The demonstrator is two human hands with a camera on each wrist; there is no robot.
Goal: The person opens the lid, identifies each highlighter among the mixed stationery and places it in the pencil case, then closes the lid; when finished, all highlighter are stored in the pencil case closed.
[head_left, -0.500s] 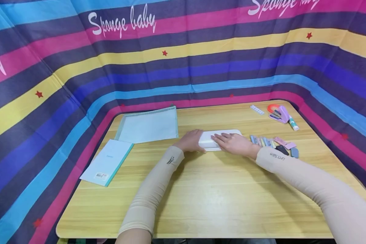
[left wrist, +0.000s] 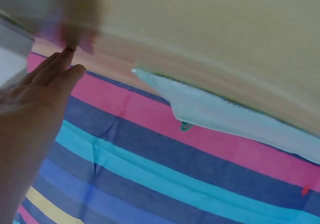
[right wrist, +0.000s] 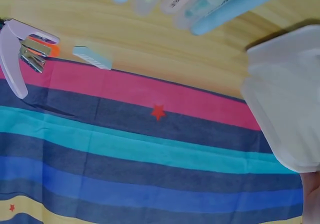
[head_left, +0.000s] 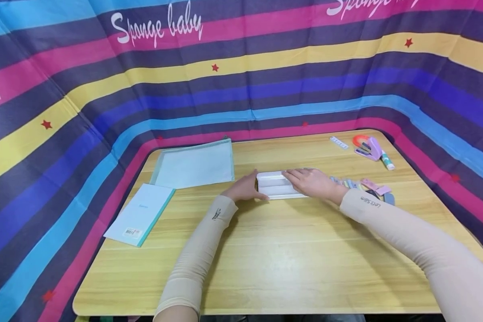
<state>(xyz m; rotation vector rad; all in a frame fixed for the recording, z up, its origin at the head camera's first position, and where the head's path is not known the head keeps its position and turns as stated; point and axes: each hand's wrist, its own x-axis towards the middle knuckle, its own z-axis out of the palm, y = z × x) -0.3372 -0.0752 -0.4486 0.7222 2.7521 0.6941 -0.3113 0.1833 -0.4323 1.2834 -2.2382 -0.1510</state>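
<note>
A white oblong plastic case (head_left: 281, 190) is on the table between the two hands in the head view; its end also shows at the right of the right wrist view. The left hand (head_left: 245, 187) grips the case's left end, thumb at the near edge. Over the right part of the case lies the right hand (head_left: 311, 181), fingers bent across its top and thumb hidden. In the left wrist view the left hand (left wrist: 42, 91) shows from the side, its hold partly out of frame. Several highlighters (right wrist: 220, 4) lie just right of the case.
A pale mesh zip pouch (head_left: 195, 163) and a white notebook with a teal edge (head_left: 141, 214) lie at left. At the back right are a purple stapler (head_left: 372, 150), a glue stick (head_left: 387, 161), an orange ring (head_left: 361, 141) and a small white-blue strip (head_left: 339, 142). A striped curtain surrounds the table.
The case has tilted and shifted slightly left, showing more of its ridged near side. The right hand has moved a little right along it, and the left hand slightly left.
</note>
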